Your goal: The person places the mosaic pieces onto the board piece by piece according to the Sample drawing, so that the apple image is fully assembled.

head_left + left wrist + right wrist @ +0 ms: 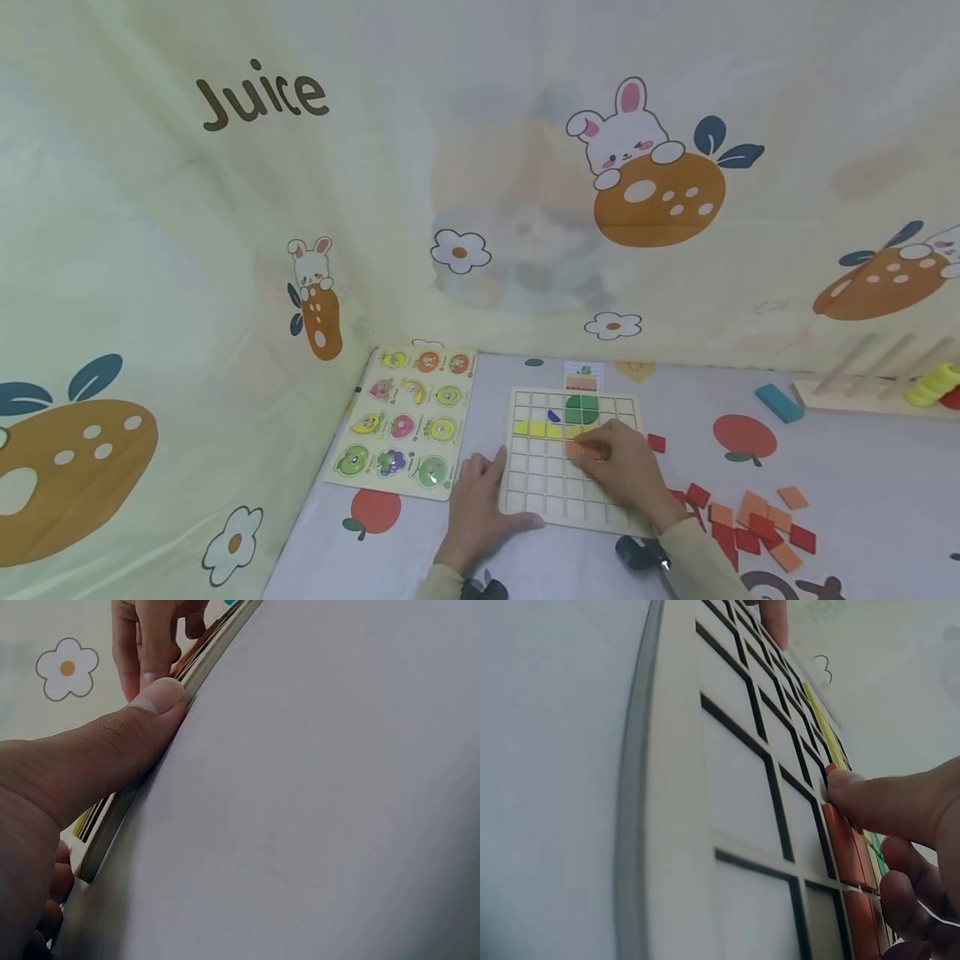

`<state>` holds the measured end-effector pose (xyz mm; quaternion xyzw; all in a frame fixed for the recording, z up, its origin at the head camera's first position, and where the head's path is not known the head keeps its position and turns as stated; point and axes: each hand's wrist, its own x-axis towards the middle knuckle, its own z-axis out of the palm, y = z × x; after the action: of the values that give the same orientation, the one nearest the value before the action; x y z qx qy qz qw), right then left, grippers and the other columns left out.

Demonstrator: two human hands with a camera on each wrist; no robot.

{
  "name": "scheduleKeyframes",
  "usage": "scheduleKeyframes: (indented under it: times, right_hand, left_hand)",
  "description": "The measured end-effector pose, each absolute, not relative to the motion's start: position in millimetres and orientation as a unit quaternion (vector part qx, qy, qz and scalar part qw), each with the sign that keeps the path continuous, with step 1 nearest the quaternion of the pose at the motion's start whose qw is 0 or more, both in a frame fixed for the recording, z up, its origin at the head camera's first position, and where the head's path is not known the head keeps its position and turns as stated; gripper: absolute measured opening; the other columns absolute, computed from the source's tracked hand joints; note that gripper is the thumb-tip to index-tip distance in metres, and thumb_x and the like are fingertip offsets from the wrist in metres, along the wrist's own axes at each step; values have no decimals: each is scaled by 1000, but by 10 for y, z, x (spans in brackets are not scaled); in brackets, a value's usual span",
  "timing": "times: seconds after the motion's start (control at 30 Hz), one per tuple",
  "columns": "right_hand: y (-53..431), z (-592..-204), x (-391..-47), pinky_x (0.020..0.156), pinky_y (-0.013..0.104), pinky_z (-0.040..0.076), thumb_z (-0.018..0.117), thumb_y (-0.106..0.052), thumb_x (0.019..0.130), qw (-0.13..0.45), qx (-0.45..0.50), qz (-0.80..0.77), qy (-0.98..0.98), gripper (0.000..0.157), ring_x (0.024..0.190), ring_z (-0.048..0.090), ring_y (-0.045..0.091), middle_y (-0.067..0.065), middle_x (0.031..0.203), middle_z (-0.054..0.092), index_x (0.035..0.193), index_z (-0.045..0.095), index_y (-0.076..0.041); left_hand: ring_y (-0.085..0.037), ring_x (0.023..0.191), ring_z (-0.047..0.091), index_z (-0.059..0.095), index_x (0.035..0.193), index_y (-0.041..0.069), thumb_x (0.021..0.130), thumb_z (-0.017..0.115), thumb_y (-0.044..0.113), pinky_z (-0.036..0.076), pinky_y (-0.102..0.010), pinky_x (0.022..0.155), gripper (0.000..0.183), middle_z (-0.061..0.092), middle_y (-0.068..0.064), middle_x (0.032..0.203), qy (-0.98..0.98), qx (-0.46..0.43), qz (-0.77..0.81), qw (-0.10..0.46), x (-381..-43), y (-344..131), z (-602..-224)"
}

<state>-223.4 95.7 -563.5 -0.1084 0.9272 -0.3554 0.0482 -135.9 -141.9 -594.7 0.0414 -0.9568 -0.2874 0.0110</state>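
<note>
A pale wooden grid board [547, 492] lies on the table, with yellow tiles [536, 429] in a row, a green patch [582, 408] and a small blue piece [553, 415] above. My left hand [480, 504] rests on the board's near left corner, thumb [142, 712] along the front edge and fingers by the left side. With thumb and fingertips my right hand [626, 467] pinches an orange tile [574, 451] at a cell just below the yellow row. More orange tiles [844, 844] sit in cells beside my right thumb [877, 799]; the right index fingertip is hidden in the right wrist view.
Loose red and orange tiles [763, 527] lie scattered to the right. A fruit puzzle board [401, 421] is at the left. Behind the grid lies a small picture card [583, 377]. A teal block [779, 403] and a wooden peg stand [862, 400] with yellow rings are at the far right.
</note>
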Motion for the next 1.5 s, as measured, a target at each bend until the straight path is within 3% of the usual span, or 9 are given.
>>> scheduleKeyframes:
  times: [0.47, 0.73, 0.87, 1.03, 1.13, 1.3, 1.5]
  right_hand:
    - [926, -5681, -2243, 76, 34, 46, 89, -27, 87, 33, -95, -349, 932, 36, 90, 56, 20, 3, 107, 68, 119, 80, -14]
    - [881, -5627, -2258, 81, 34, 52, 87, -28, 89, 39, -92, -351, 931, 26, 91, 59, 19, 1, 106, 69, 112, 83, -16]
    - [965, -5635, -2264, 80, 32, 52, 86, -32, 91, 51, -99, -370, 923, 28, 91, 60, 18, -2, 106, 69, 115, 83, -19]
    - [1293, -5605, -2252, 74, 32, 48, 85, -35, 90, 29, -106, -348, 931, 32, 89, 58, 19, 1, 103, 71, 116, 82, -16]
    - [1621, -5555, -2222, 71, 32, 49, 86, -38, 89, 51, -77, -325, 941, 42, 89, 58, 21, 4, 106, 72, 121, 80, -13]
    - [2237, -5475, -2155, 77, 42, 58, 87, -50, 83, 112, -56, -283, 951, 64, 94, 60, 23, 13, 118, 73, 130, 74, -8]
    - [2749, -5498, -2027, 85, 53, 61, 89, -60, 76, 146, -53, -254, 955, 74, 98, 63, 24, 22, 125, 71, 125, 76, -6]
  left_hand:
    - [-6, 89, 31, 46, 162, 19, 61, 92, 73, 28, -23, 71, 123, 36, 10, 98, -956, 41, -291, 11, -1356, -1404, -5912]
    - [-6, 89, 32, 46, 162, 20, 61, 92, 73, 29, -23, 72, 123, 37, 10, 99, -956, 46, -289, 11, -1361, -1410, -5910]
    - [-6, 89, 32, 45, 163, 21, 60, 92, 73, 29, -22, 72, 124, 37, 10, 99, -957, 47, -287, 7, -1363, -1411, -5932]
    - [-6, 89, 32, 44, 163, 22, 59, 92, 73, 30, -23, 73, 125, 37, 11, 99, -956, 46, -291, 9, -1363, -1404, -5948]
    - [-6, 89, 32, 45, 163, 21, 58, 92, 73, 30, -23, 73, 126, 37, 11, 99, -955, 46, -292, 12, -1354, -1387, -5943]
    - [-6, 89, 31, 46, 162, 19, 57, 93, 72, 30, -23, 73, 126, 37, 10, 99, -953, 49, -299, 16, -1329, -1375, -5919]
    - [-7, 90, 32, 46, 161, 19, 57, 94, 71, 30, -23, 73, 126, 38, 10, 100, -950, 55, -307, 17, -1323, -1370, -5883]
